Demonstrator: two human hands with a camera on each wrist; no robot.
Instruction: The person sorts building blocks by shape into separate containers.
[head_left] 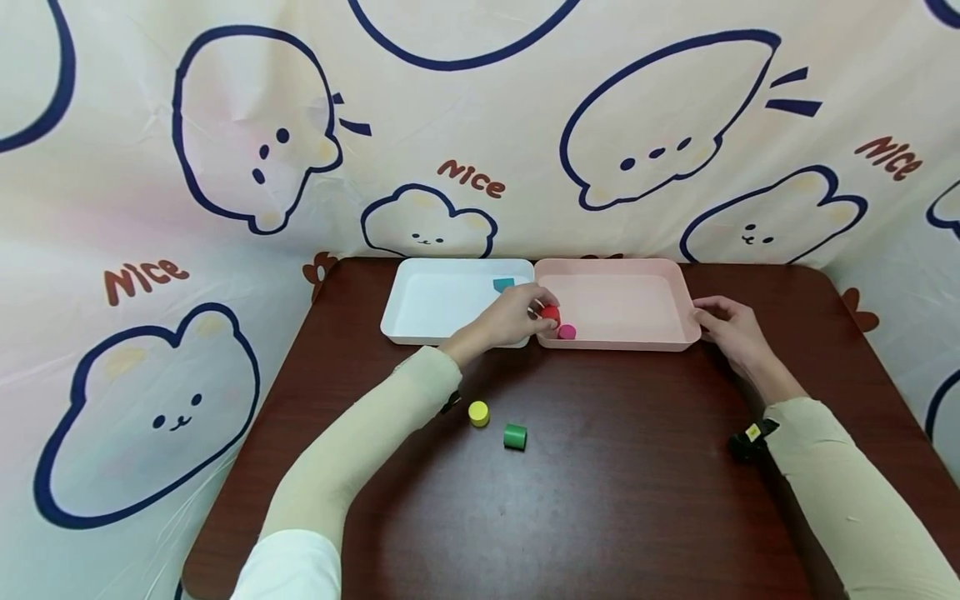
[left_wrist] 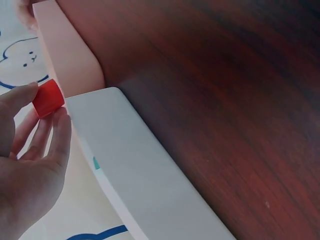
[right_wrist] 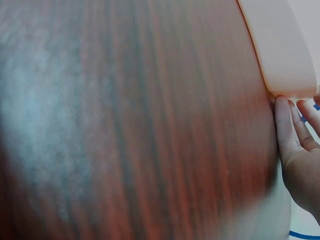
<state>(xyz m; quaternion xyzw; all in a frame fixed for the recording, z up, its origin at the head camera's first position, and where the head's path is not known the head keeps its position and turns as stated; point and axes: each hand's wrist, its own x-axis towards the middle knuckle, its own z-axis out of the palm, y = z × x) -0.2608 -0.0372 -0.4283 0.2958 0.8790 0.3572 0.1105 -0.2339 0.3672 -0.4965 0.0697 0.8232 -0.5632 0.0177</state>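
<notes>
My left hand (head_left: 517,312) pinches a red cylinder block (left_wrist: 48,98) between thumb and fingers. In the head view it is over the left end of the pink tray (head_left: 615,265), near where the trays meet. A magenta round block (head_left: 567,332) lies inside the pink tray, just below the red one. My right hand (head_left: 731,329) touches the outside of that tray's right end; the right wrist view shows its fingers (right_wrist: 283,120) fairly straight against the wall. Left of the pink tray stands a white tray (head_left: 405,333) with a teal block (head_left: 503,284) inside, partly behind my left hand.
On the dark wooden table (head_left: 637,483), a yellow round block (head_left: 478,413) and a green cylinder block (head_left: 514,437) lie in front of the trays. A patterned cloth (head_left: 525,108) hangs behind and around the table.
</notes>
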